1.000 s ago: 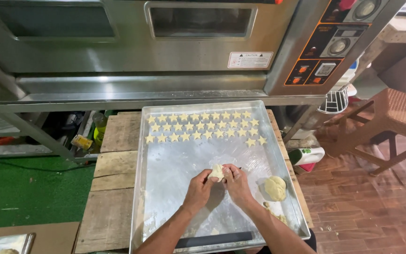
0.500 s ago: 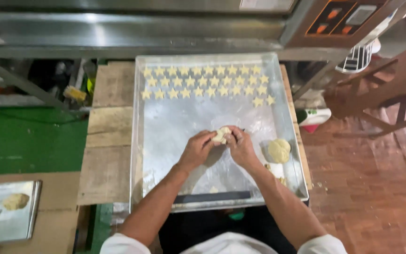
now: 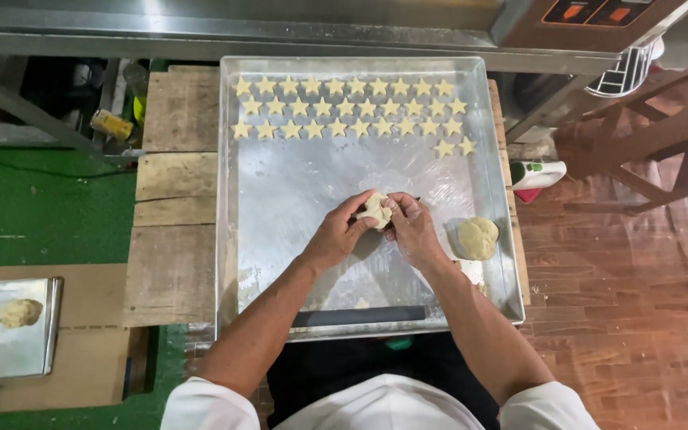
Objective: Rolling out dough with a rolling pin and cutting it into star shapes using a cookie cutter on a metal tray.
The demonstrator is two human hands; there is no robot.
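One large, shallow steel baking tray (image 3: 280, 199) lies on a rough wooden pallet table (image 3: 173, 239) below a steel oven front (image 3: 280, 24). Three rows of small pale star-shaped dough pieces (image 3: 348, 107), plus two extra stars, fill its far end. A rounded lump of beige dough (image 3: 475, 237) rests near the tray's right wall. At mid-tray the left hand (image 3: 334, 237) and right hand (image 3: 412, 229) meet, fingers pinched around a small pale dough piece (image 3: 376, 209) held just above the metal. Shaping seems in hand; the next move likely calls for gentle placing beside the last stars.
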